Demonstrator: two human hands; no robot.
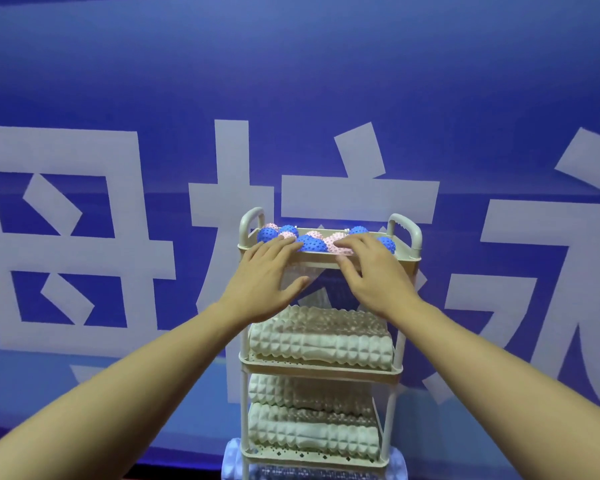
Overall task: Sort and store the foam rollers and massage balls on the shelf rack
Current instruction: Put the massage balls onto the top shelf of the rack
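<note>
Fingers of left hand (267, 268) and right hand (368, 268) spread flat, gripping nothing, resting over massage balls (312, 242) heaped in top tray (407, 252). Foam rollers (321, 337) fill lower shelves. Risk: a nudge rolls balls over the low rim.

The cream shelf rack (407, 344) had three tiers. Blue and pink massage balls (312, 242) lay in the top tray; ridged foam rollers (321, 341) filled the two lower shelves.
</note>
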